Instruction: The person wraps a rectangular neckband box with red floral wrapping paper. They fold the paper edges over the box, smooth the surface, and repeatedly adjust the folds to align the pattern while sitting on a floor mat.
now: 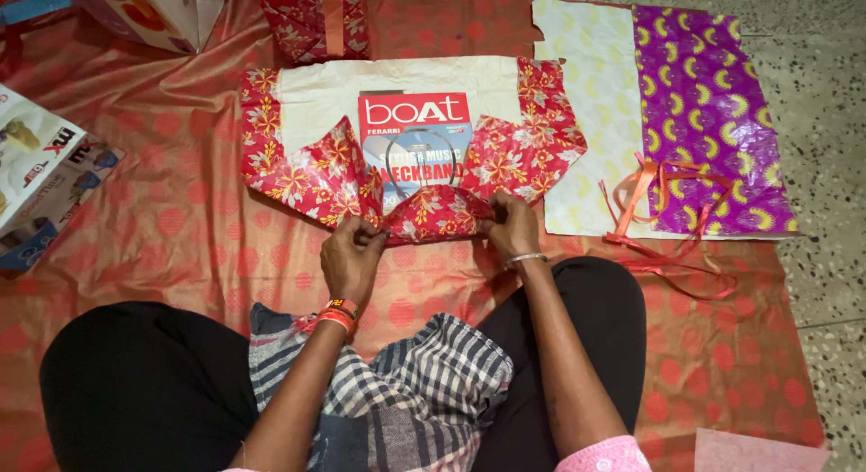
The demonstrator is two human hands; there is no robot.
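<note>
pinching red floral wrap point(433, 215) over box point(415, 134), left hand point(350, 256) & right hand point(510, 227) both closed on paper edge

The red flat box point(415, 143) is covered at its lower end by the folded flap of red floral wrapping paper point(437, 210). The wrapped parcel point(316, 19) and the white carton point(144, 12) are cut off by the top edge. The boxes point(36, 179) at left run past the left edge.
</note>
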